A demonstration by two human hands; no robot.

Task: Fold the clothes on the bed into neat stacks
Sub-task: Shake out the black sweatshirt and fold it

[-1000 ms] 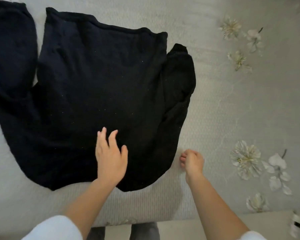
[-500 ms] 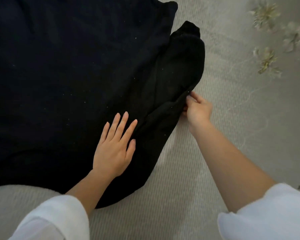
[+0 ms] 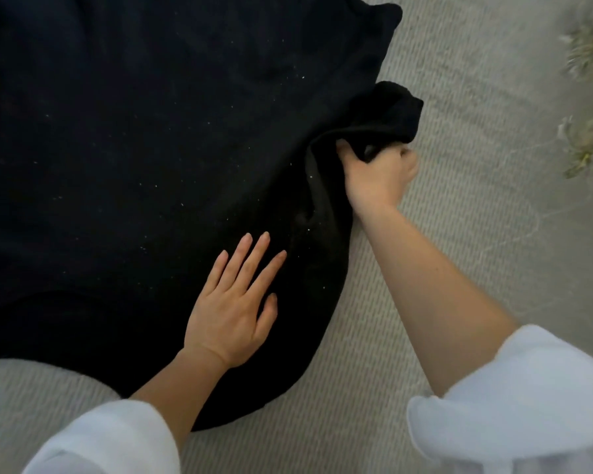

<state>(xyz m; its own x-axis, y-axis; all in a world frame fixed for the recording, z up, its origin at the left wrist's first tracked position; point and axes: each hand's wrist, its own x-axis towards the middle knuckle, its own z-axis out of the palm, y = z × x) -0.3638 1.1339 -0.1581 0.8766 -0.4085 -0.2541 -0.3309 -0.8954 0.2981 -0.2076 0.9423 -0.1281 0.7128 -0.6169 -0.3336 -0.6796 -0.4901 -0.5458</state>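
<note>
A black knit sweater point(image 3: 144, 159) lies spread flat on the grey bedspread point(image 3: 459, 234) and fills the left and middle of the view. My left hand point(image 3: 233, 302) presses flat on its lower right part, fingers straight. To the right, my right hand point(image 3: 379, 174) grips the sweater's right sleeve point(image 3: 380, 118), which is bunched and lifted a little off the bed, its cuff end folding over toward the body. The sweater's left side runs out of the frame.
Pale printed flowers point(image 3: 586, 145) mark the bedspread at the far right edge. Bare bedspread stretches to the right of the sweater and below its hem. White sleeves cover both my upper forearms at the bottom.
My right hand went from a loose fist beside the sweater to the sleeve edge, then closed on the sleeve and raised it. The camera came closer. My left hand stayed pressed flat.
</note>
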